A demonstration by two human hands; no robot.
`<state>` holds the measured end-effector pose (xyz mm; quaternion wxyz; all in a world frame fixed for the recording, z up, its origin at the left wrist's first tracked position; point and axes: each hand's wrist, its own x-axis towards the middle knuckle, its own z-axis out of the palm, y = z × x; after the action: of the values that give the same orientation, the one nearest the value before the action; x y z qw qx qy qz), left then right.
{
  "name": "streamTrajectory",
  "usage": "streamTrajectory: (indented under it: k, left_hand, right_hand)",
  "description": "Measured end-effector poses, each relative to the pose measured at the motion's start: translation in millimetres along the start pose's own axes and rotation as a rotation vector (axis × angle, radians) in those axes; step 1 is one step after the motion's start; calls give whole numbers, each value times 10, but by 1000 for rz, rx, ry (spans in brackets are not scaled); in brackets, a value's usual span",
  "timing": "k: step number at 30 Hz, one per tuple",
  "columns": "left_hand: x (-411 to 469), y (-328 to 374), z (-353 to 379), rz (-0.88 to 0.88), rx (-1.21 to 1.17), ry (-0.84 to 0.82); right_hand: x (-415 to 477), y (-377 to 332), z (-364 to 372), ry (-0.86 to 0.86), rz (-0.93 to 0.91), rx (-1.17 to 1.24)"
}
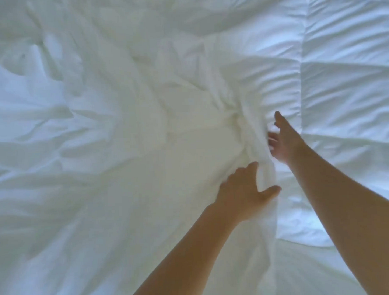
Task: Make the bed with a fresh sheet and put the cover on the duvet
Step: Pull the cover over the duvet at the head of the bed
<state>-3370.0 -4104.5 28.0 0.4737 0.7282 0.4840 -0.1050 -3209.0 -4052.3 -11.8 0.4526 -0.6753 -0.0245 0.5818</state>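
Note:
A white quilted duvet (341,80) covers the right side of the view, stitched into puffy squares. A crumpled white duvet cover (127,149) spreads over the left and middle, and its bunched edge (252,132) runs down the centre where it meets the duvet. My left hand (241,192) lies on that edge with thumb spread, a fold of the cover between thumb and fingers. My right hand (281,140) reaches into the bunched cover higher up, fingertips buried in the fabric, thumb pointing up.
White bedding fills the whole view; no bed edge, floor or other object shows. The frame is slightly blurred.

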Motion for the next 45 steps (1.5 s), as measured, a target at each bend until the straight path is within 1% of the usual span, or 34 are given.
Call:
streamTrajectory:
  k: [1, 3, 4, 6, 7, 8, 9, 10, 11, 12, 13, 14, 16, 17, 18, 20, 21, 22, 24, 26, 28, 30, 31, 32, 33, 34, 36, 39, 40, 41, 43, 45]
  left_hand:
    - [-166, -177, 149, -47, 99, 29]
    - [-547, -403, 444, -151, 162, 37]
    - [-720, -453, 570, -190, 197, 17]
    - [-975, -548, 764, -230, 243, 28]
    - [-1058, -601, 814, -249, 187, 60]
    - [-1130, -615, 828, -280, 38, 101]
    - [-1176, -603, 823, -315, -156, 167]
    - [-1178, -563, 839, -337, -338, 248]
    - [-1146, -460, 863, -335, -465, 294]
    - [-1100, -304, 906, -304, -541, 291]
    - [-1041, -126, 966, -263, -580, 250]
    - [-983, 41, 1054, -217, -593, 196]
    - [-898, 215, 1241, -152, -499, 135]
    - [-890, 195, 1302, -139, -402, 154]
    - [-913, 107, 1332, -146, -318, 207]
    - [-1043, -187, 1275, -190, -264, 364]
    - [-1130, -355, 1206, -210, -249, 446]
    - [-1214, -516, 1119, -222, -205, 513]
    - [-1379, -783, 923, -230, -38, 548]
    - [-1522, -938, 776, -210, 146, 498]
    - [-1656, -1041, 678, -111, 258, 438]
    - [-1801, -1128, 571, 69, 303, 389]
    - [-1845, -1205, 502, 183, 363, 360]
    - [-1865, -1311, 433, 289, 480, 335]
    - [-1861, -1448, 383, 359, 628, 295]
    - [-1841, -1583, 333, 377, 750, 235]
    - [-1740, -1765, 229, 356, 871, 102]
    - [-1492, -1802, 269, 275, 1002, -35]
    - [-1409, -1749, 331, 259, 1028, -61]
    - [-1337, -1686, 393, 261, 1005, -64]
    - [-1278, -1553, 423, 270, 850, -87]
    - [-1319, -1485, 261, 245, 727, -125]
  right_hand:
    - [-121, 353, -45, -79, 96, 5]
    - [-483, 1025, -143, -260, 162, -25]
    - [-660, 1317, -188, -314, 206, 11]
    - [-1028, 1764, -235, -418, 390, 112]
    - [-1179, 1902, -229, -486, 446, 121]
    - [-1283, 1975, -244, -529, 466, 101]
    - [-1346, 1963, -288, -517, 441, 80]
    - [-1343, 1904, -374, -469, 390, 98]
    - [-1308, 1812, -492, -397, 337, 177]
    - [-1268, 1720, -635, -300, 285, 298]
    - [-1227, 1660, -790, -199, 235, 408]
    - [-1209, 1640, -917, -122, 204, 469]
    - [-1298, 1813, -970, -85, 208, 526]
    - [-1371, 1994, -926, -122, 235, 577]
    - [-1478, 2181, -850, -175, 290, 632]
    - [-1736, 2452, -670, -365, 444, 675]
    - [-1845, 2534, -589, -450, 487, 674]
    - [-1930, 2579, -517, -510, 493, 657]
    - [-1988, 2581, -410, -616, 428, 584]
    - [-1988, 2510, -294, -702, 309, 413]
    - [-2002, 2466, -150, -797, 234, 256]
    - [-2062, 2512, 11, -872, 224, 156]
    - [-2109, 2568, 86, -862, 230, 108]
    - [-2155, 2627, 156, -805, 242, 67]
    - [-2185, 2681, 202, -716, 281, 45]
    - [-2193, 2728, 219, -619, 344, 59]
    - [-2167, 2780, 181, -441, 429, 157]
    - [-2087, 2809, 45, -214, 396, 353]
    - [-2089, 2807, 25, -158, 377, 395]
    - [-2098, 2809, 21, -112, 357, 400]
    - [-2126, 2811, 47, -50, 316, 359]
    - [-2168, 2758, 91, -62, 270, 310]
